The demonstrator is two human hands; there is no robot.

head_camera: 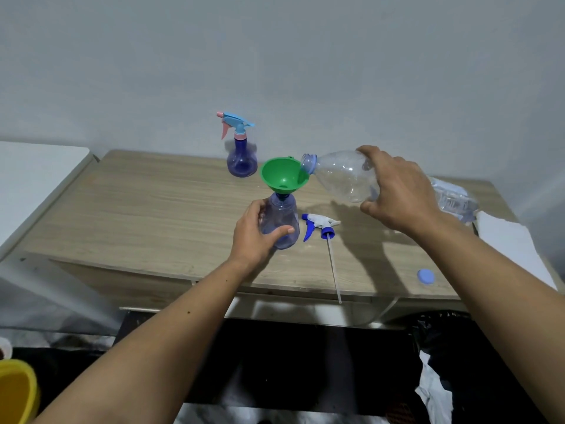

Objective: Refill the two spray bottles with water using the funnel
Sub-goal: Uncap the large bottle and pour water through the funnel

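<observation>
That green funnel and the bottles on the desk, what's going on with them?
A person is refilling a spray bottle. The left hand holds it upright on the desk, with the funnel in its neck. The right hand tips a clear water bottle over the funnel. Its spray head lies beside it; a second spray bottle stands capped behind.

No legible text, brand, number or sign is shown on any surface. The label of the clear water bottle (342, 175) is hidden or too blurred for reading, and no printing is seen on the two spray bottles.
</observation>
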